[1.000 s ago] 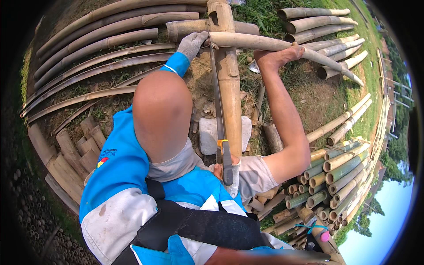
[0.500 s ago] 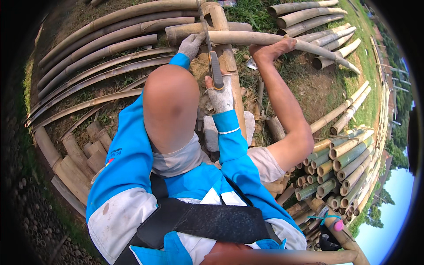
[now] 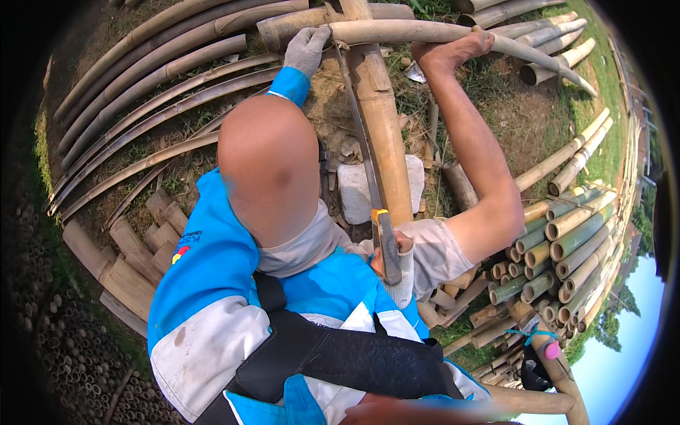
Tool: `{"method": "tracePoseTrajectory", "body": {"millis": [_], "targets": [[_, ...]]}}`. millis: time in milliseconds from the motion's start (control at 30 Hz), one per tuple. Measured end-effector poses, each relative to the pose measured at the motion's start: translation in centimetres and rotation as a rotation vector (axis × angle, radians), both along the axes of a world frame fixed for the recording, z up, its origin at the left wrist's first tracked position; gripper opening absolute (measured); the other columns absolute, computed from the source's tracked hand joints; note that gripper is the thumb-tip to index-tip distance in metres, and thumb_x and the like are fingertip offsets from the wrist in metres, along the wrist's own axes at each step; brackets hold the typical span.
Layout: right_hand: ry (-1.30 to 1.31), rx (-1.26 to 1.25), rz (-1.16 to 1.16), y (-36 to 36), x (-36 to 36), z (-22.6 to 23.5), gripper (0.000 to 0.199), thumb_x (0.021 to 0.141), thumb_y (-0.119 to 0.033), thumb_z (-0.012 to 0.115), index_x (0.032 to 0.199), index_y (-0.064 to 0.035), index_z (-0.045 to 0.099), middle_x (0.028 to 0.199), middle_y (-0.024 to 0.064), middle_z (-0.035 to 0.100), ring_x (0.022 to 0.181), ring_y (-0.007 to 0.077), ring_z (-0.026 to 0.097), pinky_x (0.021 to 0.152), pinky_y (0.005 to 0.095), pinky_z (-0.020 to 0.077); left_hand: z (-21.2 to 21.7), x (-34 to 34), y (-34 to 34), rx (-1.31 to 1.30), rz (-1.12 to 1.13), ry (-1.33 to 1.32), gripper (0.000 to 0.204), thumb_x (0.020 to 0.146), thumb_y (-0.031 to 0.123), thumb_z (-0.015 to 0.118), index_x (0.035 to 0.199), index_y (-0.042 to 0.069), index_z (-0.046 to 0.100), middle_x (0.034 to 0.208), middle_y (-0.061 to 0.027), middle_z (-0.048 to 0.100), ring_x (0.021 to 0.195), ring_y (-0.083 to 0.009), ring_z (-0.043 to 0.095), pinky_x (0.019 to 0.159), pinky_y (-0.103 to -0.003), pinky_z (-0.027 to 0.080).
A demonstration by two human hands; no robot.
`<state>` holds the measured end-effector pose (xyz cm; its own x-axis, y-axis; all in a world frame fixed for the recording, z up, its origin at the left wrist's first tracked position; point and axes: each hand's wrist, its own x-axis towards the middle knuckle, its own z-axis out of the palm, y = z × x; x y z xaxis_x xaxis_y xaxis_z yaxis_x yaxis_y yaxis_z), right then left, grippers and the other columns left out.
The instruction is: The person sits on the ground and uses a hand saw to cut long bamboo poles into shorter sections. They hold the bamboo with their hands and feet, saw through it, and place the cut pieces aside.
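Observation:
A pale bamboo pole [image 3: 411,31] lies across the top of the view. My left hand [image 3: 307,49], in a light knit glove, is closed on its left end. My right hand [image 3: 398,261], in a fingerless-looking glove, grips the handle of a hand saw [image 3: 360,131] close to my body. The saw's long thin blade reaches up to the pole just beside my left fingers, its tip end at the pole. My bare foot [image 3: 457,51] presses on the pole to the right of the blade. Under the pole runs a thicker bamboo beam [image 3: 380,113], pointing away from me.
Long split bamboo lengths [image 3: 163,81] lie in rows on the left. Cut bamboo poles [image 3: 567,241] are stacked at the right. A pale stone block [image 3: 358,191] sits beneath the beam. Short bamboo pieces [image 3: 131,262] stand at the lower left, near my sleeve.
My right hand has pulled the saw back toward my body, so its handle is now low by my lap. My left hand and foot stay at the pole; the view has shifted slightly.

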<state>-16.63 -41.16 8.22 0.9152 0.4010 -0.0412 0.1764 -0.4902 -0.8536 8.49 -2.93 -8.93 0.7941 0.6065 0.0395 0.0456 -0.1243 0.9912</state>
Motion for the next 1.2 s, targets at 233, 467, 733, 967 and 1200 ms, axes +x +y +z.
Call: {"method": "tracePoseTrajectory", "body": {"millis": [233, 467, 733, 967, 1200], "targets": [[-0.090, 0.153, 0.064, 9.6, 11.2, -1.0, 0.047, 0.089, 0.002, 0.068, 0.134, -0.0032, 0.053, 0.102, 0.0103, 0.062, 0.085, 0.0186, 0.061, 0.081, 0.0336, 0.0528, -0.4, 0.7, 0.3, -0.093, -0.013, 0.095, 0.054, 0.100, 0.053, 0.065, 0.113, 0.001, 0.073, 0.103, -0.0158, 0.074, 0.096, -0.0226, 0.068, 0.088, -0.039, 0.052], [-0.253, 0.196, 0.054, 13.8, 15.1, -8.0, 0.047, 0.085, -0.003, 0.069, 0.130, -0.0036, 0.055, 0.104, 0.0182, 0.064, 0.091, 0.0346, 0.069, 0.083, 0.0404, 0.0557, 0.0, 0.8, 0.4, -0.128, -0.028, 0.052, 0.049, 0.100, 0.049, 0.068, 0.109, 0.001, 0.071, 0.074, -0.0050, 0.065, 0.060, -0.0119, 0.057, 0.052, -0.032, 0.044], [0.616, 0.453, -0.155, -0.4, -0.1, 3.6, 0.046, 0.087, -0.004, 0.069, 0.131, -0.0030, 0.054, 0.102, 0.0158, 0.063, 0.090, 0.0288, 0.066, 0.080, 0.0403, 0.0540, 0.3, 0.2, -0.1, -0.156, -0.029, -0.076, 0.041, 0.106, 0.038, 0.062, 0.108, -0.002, 0.072, 0.099, -0.0062, 0.071, 0.092, -0.0131, 0.060, 0.086, -0.030, 0.048], [0.117, 0.159, -0.003, 12.0, 14.6, -4.2, 0.052, 0.082, -0.009, 0.070, 0.132, -0.0091, 0.055, 0.108, 0.0186, 0.065, 0.099, 0.0356, 0.068, 0.086, 0.0419, 0.0547, -0.2, 0.6, 0.0, -0.298, -0.107, -0.060, 0.041, 0.109, 0.046, 0.055, 0.103, 0.006, 0.065, 0.082, 0.0002, 0.062, 0.065, -0.0069, 0.052, 0.054, -0.023, 0.037], [0.082, 0.228, -0.014, 13.0, 13.5, -3.7, 0.056, 0.078, -0.013, 0.075, 0.130, -0.0106, 0.055, 0.111, 0.0201, 0.066, 0.107, 0.0405, 0.066, 0.090, 0.0452, 0.0534, -1.5, 2.0, 1.3, -0.282, -0.077, 0.004, 0.049, 0.107, 0.052, 0.056, 0.106, 0.004, 0.067, 0.090, -0.0052, 0.068, 0.077, -0.0137, 0.062, 0.065, -0.028, 0.048]]}}
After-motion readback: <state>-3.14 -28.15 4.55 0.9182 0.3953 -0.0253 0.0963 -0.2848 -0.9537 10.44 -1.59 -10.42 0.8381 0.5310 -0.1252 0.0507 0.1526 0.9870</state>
